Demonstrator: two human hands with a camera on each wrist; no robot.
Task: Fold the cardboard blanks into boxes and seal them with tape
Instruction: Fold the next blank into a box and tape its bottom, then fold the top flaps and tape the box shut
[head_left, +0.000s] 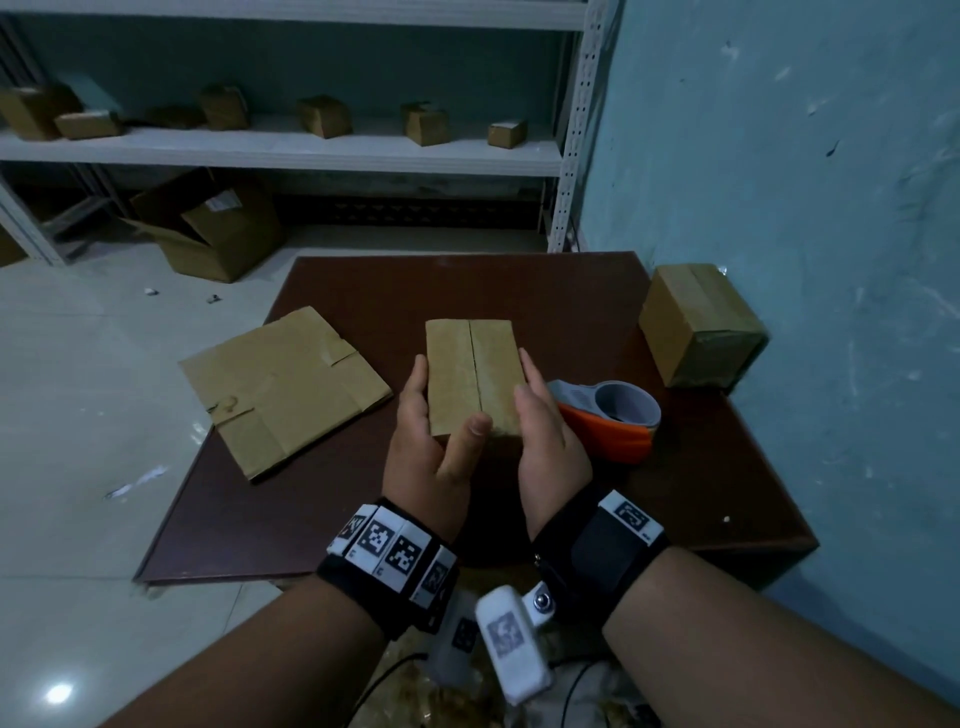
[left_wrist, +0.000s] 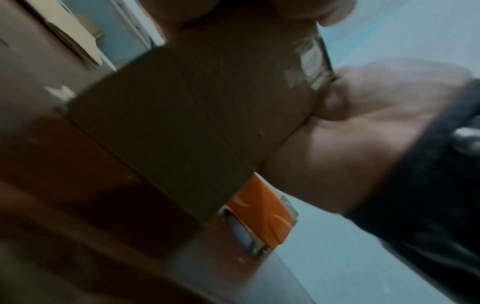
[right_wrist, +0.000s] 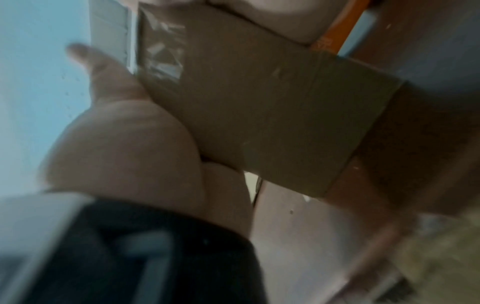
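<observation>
A small folded cardboard box (head_left: 472, 374) is held over the middle of the brown table (head_left: 519, 291), its two top flaps closed with a bare seam between them. My left hand (head_left: 431, 415) grips its left side, thumb pressed on the near end of the seam. My right hand (head_left: 545, 421) grips the right side. In the left wrist view the box (left_wrist: 194, 123) shows clear tape (left_wrist: 311, 61) at one end, with the right hand (left_wrist: 363, 127) against it. The right wrist view shows the box (right_wrist: 259, 102) and the left hand (right_wrist: 124, 139). An orange tape dispenser (head_left: 608, 421) lies just right of my right hand.
Flat cardboard blanks (head_left: 280, 389) lie on the table's left part, overhanging its edge. A taped box (head_left: 696, 332) stands at the far right corner by the blue wall (head_left: 831, 156). Behind stand a white shelf (head_left: 291, 145) with several small boxes and an open carton (head_left: 208, 228) on the floor.
</observation>
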